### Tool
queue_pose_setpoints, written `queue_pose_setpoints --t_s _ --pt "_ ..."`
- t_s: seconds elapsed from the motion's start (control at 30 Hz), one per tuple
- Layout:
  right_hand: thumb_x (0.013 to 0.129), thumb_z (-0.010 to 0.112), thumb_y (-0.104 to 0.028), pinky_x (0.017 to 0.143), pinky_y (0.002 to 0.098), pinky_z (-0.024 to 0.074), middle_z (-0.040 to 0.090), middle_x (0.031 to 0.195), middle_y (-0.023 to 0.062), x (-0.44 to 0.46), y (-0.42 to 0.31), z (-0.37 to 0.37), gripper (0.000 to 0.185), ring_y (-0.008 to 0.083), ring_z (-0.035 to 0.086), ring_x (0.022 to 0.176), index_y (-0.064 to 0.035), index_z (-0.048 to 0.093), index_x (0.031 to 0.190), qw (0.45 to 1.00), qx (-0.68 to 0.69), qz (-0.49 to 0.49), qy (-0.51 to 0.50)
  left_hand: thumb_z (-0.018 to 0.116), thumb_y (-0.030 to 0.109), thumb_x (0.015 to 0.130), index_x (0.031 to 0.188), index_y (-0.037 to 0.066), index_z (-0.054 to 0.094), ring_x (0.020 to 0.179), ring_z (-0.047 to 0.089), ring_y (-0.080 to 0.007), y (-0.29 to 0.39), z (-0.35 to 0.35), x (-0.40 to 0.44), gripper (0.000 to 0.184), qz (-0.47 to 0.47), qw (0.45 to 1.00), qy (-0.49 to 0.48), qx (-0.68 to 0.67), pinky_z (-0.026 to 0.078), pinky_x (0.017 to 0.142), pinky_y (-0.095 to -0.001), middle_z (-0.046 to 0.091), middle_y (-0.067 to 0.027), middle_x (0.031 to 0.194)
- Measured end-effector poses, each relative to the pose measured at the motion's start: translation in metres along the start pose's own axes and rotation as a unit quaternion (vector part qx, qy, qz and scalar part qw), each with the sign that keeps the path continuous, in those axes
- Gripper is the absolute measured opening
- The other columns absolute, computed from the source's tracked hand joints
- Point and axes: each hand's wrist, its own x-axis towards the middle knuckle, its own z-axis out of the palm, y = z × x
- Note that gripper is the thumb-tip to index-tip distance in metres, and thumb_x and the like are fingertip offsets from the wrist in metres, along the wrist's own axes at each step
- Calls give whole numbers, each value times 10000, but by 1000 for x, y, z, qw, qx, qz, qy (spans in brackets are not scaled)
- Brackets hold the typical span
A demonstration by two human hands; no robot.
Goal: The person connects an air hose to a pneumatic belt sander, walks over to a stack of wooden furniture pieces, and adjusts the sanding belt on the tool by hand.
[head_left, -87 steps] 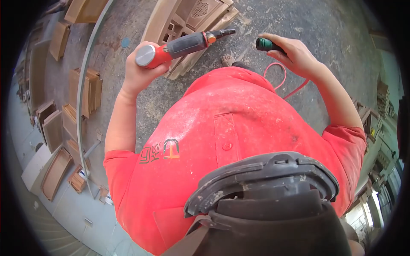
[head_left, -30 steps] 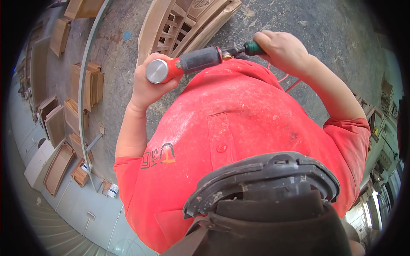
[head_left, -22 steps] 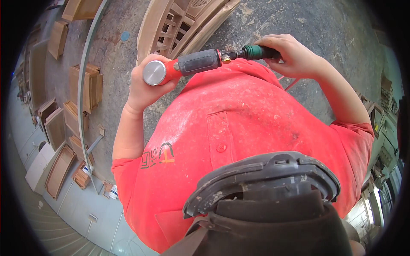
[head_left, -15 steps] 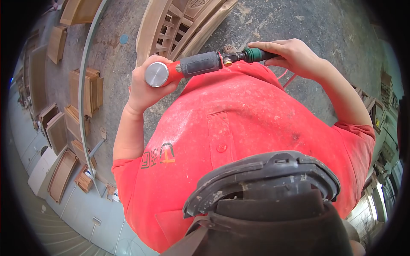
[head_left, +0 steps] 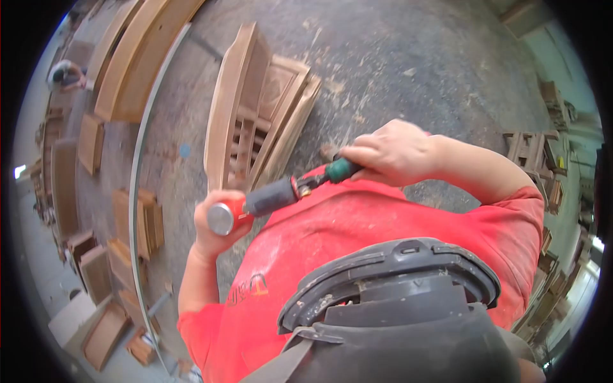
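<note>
Left hand (head_left: 209, 235): fingers wrapped round red head of pneumatic tool (head_left: 271, 198), held before red shirt (head_left: 357, 217). Right hand (head_left: 397, 153): fingers closed round green hose coupler (head_left: 340, 170), now meeting tool's inlet; earlier, clear gap between.

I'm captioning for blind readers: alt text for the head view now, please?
A person's left hand grips a red-and-black tool, while the right hand holds the green connector at its other end. Beyond are wooden panels on a stained floor.
</note>
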Motion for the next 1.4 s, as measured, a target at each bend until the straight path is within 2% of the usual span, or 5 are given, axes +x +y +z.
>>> queue_pose_setpoints --t_s 0.6,0.8,0.97,1.13,1.4 --pt "847 623 -272 618 431 478 611 818 130 20 25 0 240 359 596 739 -90 571 995 995 84 44 -14 806 55 603 960 49 614 815 636 -150 -20 11 30 405 -17 1000 10 8 503 750 -288 656 -64 876" --pt "790 700 -284 686 429 453 589 819 174 36 65 33 366 377 570 780 -35 561 1020 978 168 97 -83 798 76 630 897 47 610 758 625 -138 -32 25 51 327 -56 998 18 7 500 723 -268 648 -56 832" --pt "773 685 -353 723 418 454 613 844 147 65 61 55 441 332 593 815 -29 570 1050 992 113 12 45 800 124 650 897 76 624 683 651 -150 -43 32 64 307 -10 998 15 64 513 654 -272 656 -58 749" --pt "742 689 -197 842 377 471 625 1059 171 93 58 65 537 313 606 940 -1 515 1211 957 275 61 -64 804 157 643 902 95 622 668 653 -234 -48 49 79 322 24 995 9 96 520 636 -312 657 -80 747" --pt "656 733 -208 784 362 483 655 907 149 115 62 96 490 282 626 844 -22 587 1085 951 261 103 -128 782 187 626 909 155 598 880 603 -236 -61 81 100 340 142 969 -23 203 523 673 -361 600 -13 939"
